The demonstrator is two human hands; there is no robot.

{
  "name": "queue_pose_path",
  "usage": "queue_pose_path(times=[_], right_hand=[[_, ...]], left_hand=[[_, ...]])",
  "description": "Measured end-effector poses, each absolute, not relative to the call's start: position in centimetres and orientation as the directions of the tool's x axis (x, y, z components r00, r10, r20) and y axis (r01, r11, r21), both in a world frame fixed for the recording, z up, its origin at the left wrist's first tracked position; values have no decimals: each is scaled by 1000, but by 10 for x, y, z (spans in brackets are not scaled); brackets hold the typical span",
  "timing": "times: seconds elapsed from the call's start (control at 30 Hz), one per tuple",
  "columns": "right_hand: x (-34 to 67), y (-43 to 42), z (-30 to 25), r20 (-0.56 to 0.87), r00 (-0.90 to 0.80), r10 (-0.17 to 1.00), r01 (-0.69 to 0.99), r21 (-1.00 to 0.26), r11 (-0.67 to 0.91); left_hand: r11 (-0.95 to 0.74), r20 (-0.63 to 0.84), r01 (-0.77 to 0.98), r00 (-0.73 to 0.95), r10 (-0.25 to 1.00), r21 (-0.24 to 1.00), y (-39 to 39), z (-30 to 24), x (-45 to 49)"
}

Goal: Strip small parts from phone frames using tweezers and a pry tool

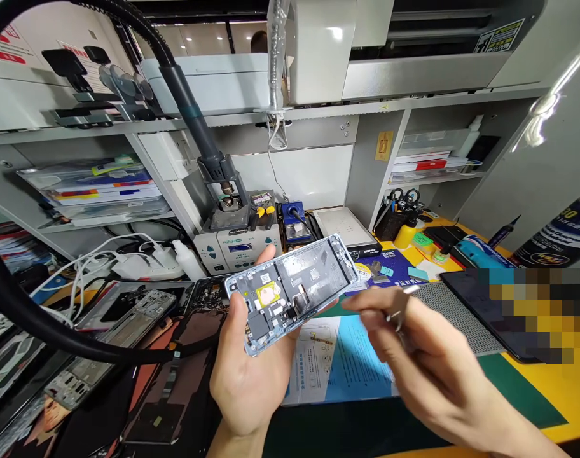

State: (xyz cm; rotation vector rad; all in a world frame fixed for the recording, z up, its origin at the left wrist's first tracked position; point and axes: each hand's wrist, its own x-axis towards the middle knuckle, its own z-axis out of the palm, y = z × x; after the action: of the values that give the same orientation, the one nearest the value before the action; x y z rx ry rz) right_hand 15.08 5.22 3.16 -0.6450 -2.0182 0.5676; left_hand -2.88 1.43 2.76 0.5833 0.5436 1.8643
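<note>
My left hand (252,375) is closed around the edges of an opened phone (290,292), held tilted above the bench. The phone's inside faces me, with its boards, a yellow-edged patch and a loose dark flex cable (300,301) showing. Just right of its lower corner is my right hand (414,356), fingers curled together and apart from the phone. A thin, shiny metal tool (395,315) shows between those fingers; most of it is hidden, so its kind is unclear. Under both hands lies a blue and white printed sheet (347,375) on a green mat (328,426).
Several phone parts and screens (161,407) crowd the left. A thick black hose (128,353) loops there. Behind stand a soldering station (240,248) and a blue iron holder (296,222). At right are a perforated grey mat (455,318), a dark phone screen (481,305) and a yellow bottle (405,235).
</note>
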Motion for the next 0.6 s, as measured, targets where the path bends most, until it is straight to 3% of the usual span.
queue_pose_path(times=[0.13,0.6], right_hand=[[141,53,22,530,-538,655,326,-587,742],[131,54,25,559,-489,670,223,-663,715]], left_hand=[[-334,149,-704,-313,938,626,13,28,-27],[-287,112,-757,-276,955,587,8,32,-21]])
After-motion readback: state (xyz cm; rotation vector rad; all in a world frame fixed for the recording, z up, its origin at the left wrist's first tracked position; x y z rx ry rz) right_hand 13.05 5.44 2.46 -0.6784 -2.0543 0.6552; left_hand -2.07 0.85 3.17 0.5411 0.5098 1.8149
